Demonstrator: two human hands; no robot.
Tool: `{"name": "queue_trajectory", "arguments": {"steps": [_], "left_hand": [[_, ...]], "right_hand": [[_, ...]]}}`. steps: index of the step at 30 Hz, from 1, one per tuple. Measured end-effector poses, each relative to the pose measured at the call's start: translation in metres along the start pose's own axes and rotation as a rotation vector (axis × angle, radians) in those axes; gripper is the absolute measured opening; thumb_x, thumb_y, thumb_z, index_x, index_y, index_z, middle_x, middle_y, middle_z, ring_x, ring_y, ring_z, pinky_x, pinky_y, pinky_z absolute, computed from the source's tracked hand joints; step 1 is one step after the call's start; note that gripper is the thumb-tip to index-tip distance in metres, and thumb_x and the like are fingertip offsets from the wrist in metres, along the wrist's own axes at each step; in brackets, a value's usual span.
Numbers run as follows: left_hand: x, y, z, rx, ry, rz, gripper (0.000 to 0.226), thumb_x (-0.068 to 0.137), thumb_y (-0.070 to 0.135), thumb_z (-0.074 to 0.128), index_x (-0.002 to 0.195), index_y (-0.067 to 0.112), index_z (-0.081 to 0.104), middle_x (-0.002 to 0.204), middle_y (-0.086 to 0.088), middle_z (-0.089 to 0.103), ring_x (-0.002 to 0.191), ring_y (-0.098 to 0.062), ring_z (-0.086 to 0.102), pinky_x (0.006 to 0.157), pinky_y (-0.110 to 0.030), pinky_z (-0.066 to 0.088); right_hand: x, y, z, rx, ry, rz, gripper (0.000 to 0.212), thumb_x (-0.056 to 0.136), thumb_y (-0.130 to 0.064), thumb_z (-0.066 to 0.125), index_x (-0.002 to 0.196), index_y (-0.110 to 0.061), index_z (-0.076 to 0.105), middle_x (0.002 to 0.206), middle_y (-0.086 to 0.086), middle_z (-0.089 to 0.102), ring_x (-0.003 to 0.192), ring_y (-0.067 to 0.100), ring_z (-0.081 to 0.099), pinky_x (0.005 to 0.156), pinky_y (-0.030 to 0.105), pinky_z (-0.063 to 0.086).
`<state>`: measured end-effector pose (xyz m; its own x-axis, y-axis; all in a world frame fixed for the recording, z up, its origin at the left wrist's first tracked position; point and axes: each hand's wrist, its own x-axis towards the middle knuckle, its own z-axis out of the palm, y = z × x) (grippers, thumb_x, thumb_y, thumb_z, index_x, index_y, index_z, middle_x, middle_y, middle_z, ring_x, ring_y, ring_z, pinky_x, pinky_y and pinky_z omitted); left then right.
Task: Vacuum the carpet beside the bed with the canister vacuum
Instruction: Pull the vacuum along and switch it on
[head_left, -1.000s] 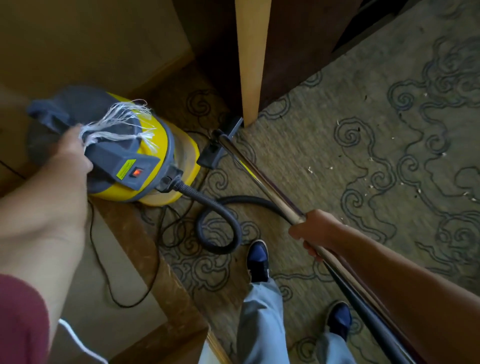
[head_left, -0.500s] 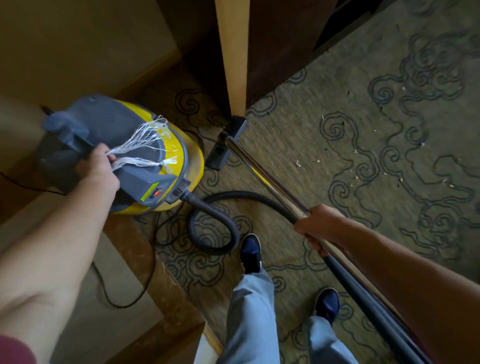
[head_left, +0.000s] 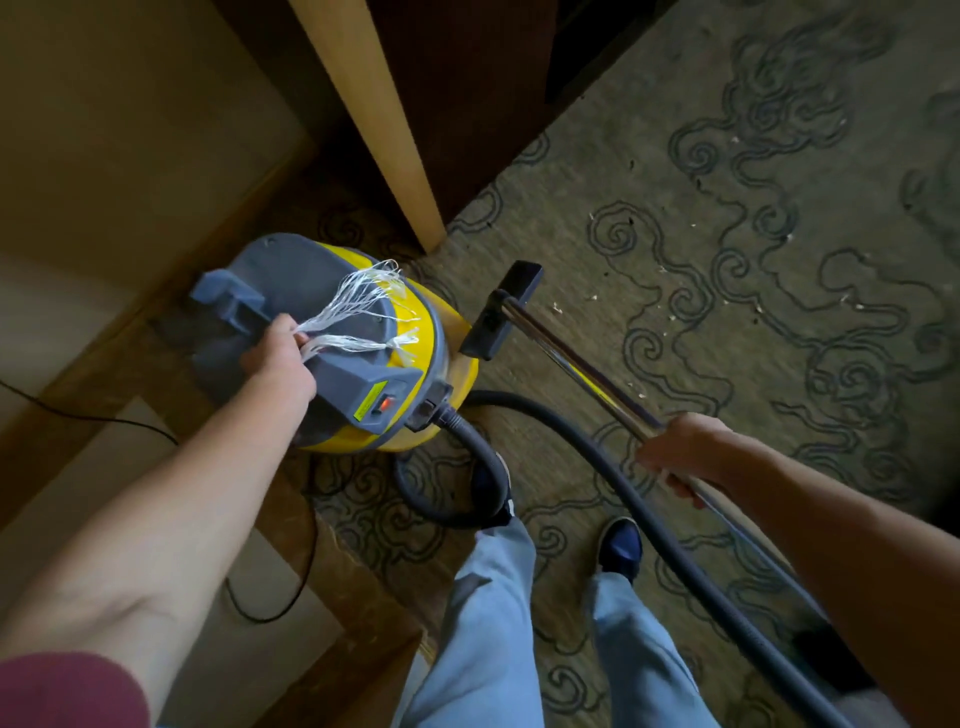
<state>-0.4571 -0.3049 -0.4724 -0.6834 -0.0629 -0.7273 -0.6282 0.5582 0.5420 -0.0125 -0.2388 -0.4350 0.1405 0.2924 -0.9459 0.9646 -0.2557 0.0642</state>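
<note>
Carpet (head_left: 675, 171): olive-tan pile with dark scrolling cloud outlines, flecked with pale crumbs; it filled the floor to the right and ran under the person's feet.

Wooden frame (head_left: 72, 405): smooth brown boards with paler panels between, along the left edge; whether it belonged to the bed could not be told. A tall pale wooden post (head_left: 384, 130) stood behind the canister.

Canister vacuum (head_left: 415, 332): round yellow drum with a grey plastic lid and a moulded grey carry handle (head_left: 234, 306), standing on the carpet against the wooden frame, just left of the floor head. A switch (head_left: 384, 404) glowed red on the handle's front block beside a yellow-green label, its print too small to read. Frayed white plastic strands (head_left: 363, 296) were tied round the handle.

Hose (head_left: 597, 457): black, ribbed, flexible, looping from the drum's front port and passing between the feet and the wand.

Wand (head_left: 571, 364): straight polished metal tube, ending in a flat black floor head (head_left: 501, 312) resting on the carpet.

Left hand (head_left: 280, 358): grip clenched round the grey handle, fingers curled under it beside the strands.

Right hand (head_left: 680, 447): grip closed round the wand's upper part, knuckles up.

Legs (head_left: 493, 623): pale blue trousers, dark blue shoes (head_left: 618, 540).

Thin black cable (head_left: 93, 418): trailing over the left boards.
</note>
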Motion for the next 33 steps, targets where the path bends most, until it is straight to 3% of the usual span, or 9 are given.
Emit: {"name": "queue_trajectory", "arguments": {"steps": [2, 5, 9, 15, 18, 24, 28, 30, 33], "left_hand": [[-0.023, -0.007, 0.006, 0.038, -0.025, 0.005, 0.025, 0.076, 0.033, 0.061, 0.062, 0.016, 0.049, 0.068, 0.007, 0.056, 0.057, -0.013, 0.056, 0.058, -0.026, 0.046], [-0.058, -0.009, 0.013, 0.058, -0.03, 0.027, 0.028, 0.073, 0.037, 0.061, 0.059, 0.015, 0.049, 0.061, 0.008, 0.054, 0.058, -0.013, 0.053, 0.061, -0.028, 0.041], [-0.111, -0.026, 0.021, 0.076, -0.013, 0.084, 0.028, 0.071, 0.035, 0.061, 0.06, 0.012, 0.049, 0.06, 0.007, 0.054, 0.056, -0.013, 0.052, 0.06, -0.026, 0.041], [-0.141, -0.042, 0.055, 0.058, -0.028, 0.133, 0.027, 0.079, 0.032, 0.059, 0.06, 0.016, 0.047, 0.062, 0.008, 0.052, 0.059, -0.012, 0.051, 0.066, -0.024, 0.044], [-0.135, -0.046, 0.076, 0.023, -0.007, 0.137, 0.03, 0.078, 0.03, 0.06, 0.057, 0.017, 0.044, 0.052, 0.011, 0.049, 0.051, -0.009, 0.048, 0.058, -0.02, 0.04], [-0.089, -0.066, 0.114, 0.056, -0.029, 0.099, 0.025, 0.085, 0.028, 0.059, 0.066, 0.019, 0.045, 0.066, 0.013, 0.052, 0.067, -0.012, 0.054, 0.057, -0.021, 0.044], [-0.051, -0.057, 0.121, 0.221, -0.14, 0.14, 0.04, 0.103, 0.0, 0.04, 0.074, 0.027, 0.036, 0.074, 0.009, 0.038, 0.083, -0.017, 0.037, 0.039, -0.002, 0.03], [-0.043, -0.046, 0.124, 0.267, -0.1, 0.196, 0.031, 0.099, 0.013, 0.049, 0.072, 0.026, 0.041, 0.075, 0.007, 0.044, 0.082, -0.018, 0.043, 0.052, -0.011, 0.042], [-0.035, -0.032, 0.136, 0.155, -0.021, 0.063, 0.026, 0.082, 0.036, 0.055, 0.063, 0.024, 0.043, 0.068, 0.015, 0.047, 0.063, -0.007, 0.048, 0.068, -0.023, 0.035]], "right_hand": [[-0.008, 0.029, -0.016, -0.036, -0.004, 0.032, 0.02, 0.084, -0.018, 0.062, 0.073, -0.005, 0.072, 0.066, 0.016, 0.076, 0.049, 0.024, 0.063, 0.046, 0.025, 0.049], [-0.014, 0.08, -0.035, 0.007, 0.047, 0.039, 0.015, 0.082, -0.011, 0.06, 0.069, -0.005, 0.065, 0.049, 0.013, 0.063, 0.034, 0.024, 0.056, 0.042, 0.025, 0.05], [-0.021, 0.152, -0.054, 0.065, 0.05, -0.032, 0.014, 0.079, -0.009, 0.06, 0.068, -0.002, 0.065, 0.05, 0.018, 0.061, 0.036, 0.025, 0.054, 0.047, 0.03, 0.05], [-0.009, 0.199, -0.058, 0.155, 0.033, -0.077, 0.019, 0.079, -0.007, 0.061, 0.061, -0.001, 0.063, 0.048, 0.018, 0.058, 0.032, 0.023, 0.051, 0.044, 0.027, 0.047], [-0.001, 0.203, -0.054, 0.177, 0.015, -0.101, 0.019, 0.083, -0.009, 0.063, 0.067, 0.0, 0.065, 0.049, 0.019, 0.06, 0.031, 0.024, 0.053, 0.047, 0.026, 0.049], [0.031, 0.182, -0.058, 0.167, -0.023, -0.109, 0.019, 0.083, -0.017, 0.063, 0.073, -0.002, 0.071, 0.056, 0.019, 0.066, 0.045, 0.027, 0.057, 0.062, 0.035, 0.049], [0.051, 0.157, -0.056, 0.199, -0.062, -0.071, 0.017, 0.075, -0.019, 0.065, 0.068, -0.005, 0.07, 0.057, 0.021, 0.068, 0.042, 0.027, 0.058, 0.058, 0.032, 0.049], [0.056, 0.145, -0.056, 0.24, -0.074, -0.03, 0.017, 0.074, -0.017, 0.066, 0.074, 0.0, 0.071, 0.058, 0.022, 0.066, 0.045, 0.029, 0.058, 0.053, 0.033, 0.048], [0.059, 0.127, -0.054, 0.25, -0.101, -0.026, 0.019, 0.071, -0.017, 0.065, 0.076, 0.001, 0.07, 0.057, 0.021, 0.066, 0.046, 0.03, 0.058, 0.051, 0.033, 0.049]]}}
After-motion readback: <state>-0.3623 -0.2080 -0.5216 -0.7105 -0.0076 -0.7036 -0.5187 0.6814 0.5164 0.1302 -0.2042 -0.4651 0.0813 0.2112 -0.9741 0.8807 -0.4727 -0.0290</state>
